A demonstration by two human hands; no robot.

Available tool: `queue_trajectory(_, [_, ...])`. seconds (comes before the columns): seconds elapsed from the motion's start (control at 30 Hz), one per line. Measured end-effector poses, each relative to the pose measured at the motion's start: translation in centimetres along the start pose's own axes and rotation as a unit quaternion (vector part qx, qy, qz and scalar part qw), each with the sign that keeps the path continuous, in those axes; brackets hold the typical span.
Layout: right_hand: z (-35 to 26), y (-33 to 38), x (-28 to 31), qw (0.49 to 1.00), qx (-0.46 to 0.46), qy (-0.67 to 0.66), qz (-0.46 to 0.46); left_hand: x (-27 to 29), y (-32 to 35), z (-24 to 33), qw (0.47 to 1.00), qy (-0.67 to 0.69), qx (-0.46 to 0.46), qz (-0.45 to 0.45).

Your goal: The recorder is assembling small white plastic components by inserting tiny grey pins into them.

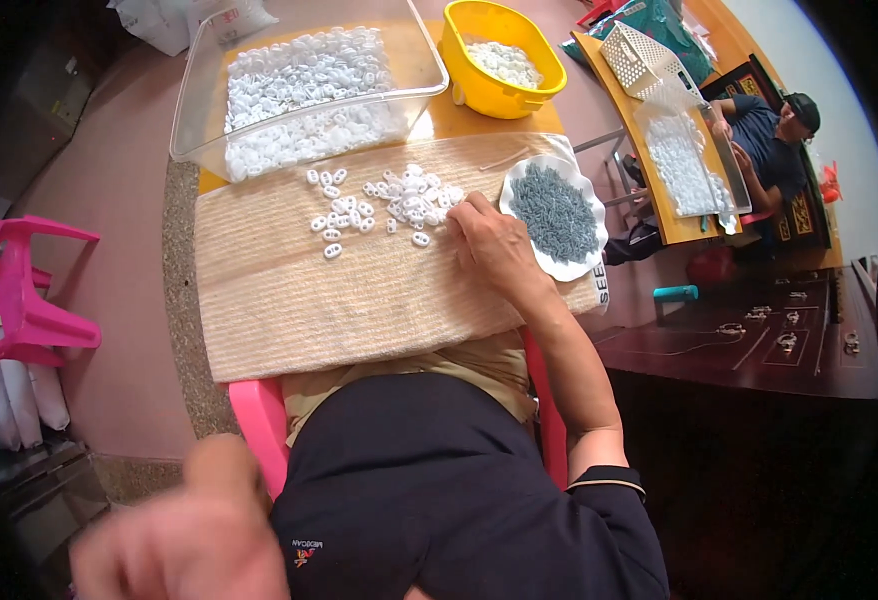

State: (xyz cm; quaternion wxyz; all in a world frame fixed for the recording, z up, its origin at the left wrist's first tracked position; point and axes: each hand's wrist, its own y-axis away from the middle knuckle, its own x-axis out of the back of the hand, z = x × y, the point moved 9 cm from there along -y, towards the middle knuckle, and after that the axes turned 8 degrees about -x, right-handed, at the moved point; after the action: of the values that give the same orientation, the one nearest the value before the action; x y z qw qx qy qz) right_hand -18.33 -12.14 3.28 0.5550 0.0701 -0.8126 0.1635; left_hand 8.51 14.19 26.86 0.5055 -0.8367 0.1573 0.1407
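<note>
On my feed the right hand (492,240) is at the edge of the loose white two-holed pieces (416,200) on the cloth (359,310), just beside a scalloped dish (564,272) of small grey parts (557,215); its fingers curl down, but I can't tell whether that grip pinches one. The left hand (187,545), blurred, is well apart at lower left; I can't tell its grip either

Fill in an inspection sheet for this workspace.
Surface: beige towel, spread out.
Work items: white oval pieces, loose on the towel, more in a clear bin; small grey-blue parts on a white scalloped plate; yellow basin with whitish contents.
Clutter: thin pale strip near the plate.
Hands: right hand at the pieces' right edge; left hand blurred, away from the towel.
Cables: none identifiable.
Surroundings: pink stool left; co-worker at another table, right.
</note>
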Motion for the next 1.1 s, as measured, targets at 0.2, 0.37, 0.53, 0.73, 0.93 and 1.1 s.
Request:
queue_trajectory(0.2, [0.4, -0.1, 2.2, 0.988, -0.001, -0.154, 0.027, 0.9, 23.0, -10.1, 0.747, -0.152, 0.638, -0.109])
queue_trajectory(0.37, [-0.9, 0.5, 2.6, 0.946, -0.034, -0.32, -0.04, 0.4, 33.3, -8.7, 0.602, -0.071, 0.789, -0.096])
queue_trajectory(0.53, [-2.2, 1.8, 1.9, 0.886, -0.066, -0.444, -0.118, 0.2, 35.2, -8.0, 0.568, -0.037, 0.82, -0.054])
queue_trajectory(0.73, [-1.7, 2.3, 1.1, 0.892, -0.057, -0.435, -0.106, 0.8, 36.6, -6.9, 0.517, 0.016, 0.856, -0.016])
queue_trajectory(0.93, [0.0, 2.4, 3.1, 0.952, -0.061, -0.299, -0.019, 2.4, 37.3, -6.7, 0.499, 0.015, 0.864, 0.068])
queue_trajectory(1.1, [-0.2, 3.0, 1.7, 0.988, -0.035, -0.151, -0.025, 2.6, 37.6, -6.2, 0.475, 0.006, 0.876, 0.078])
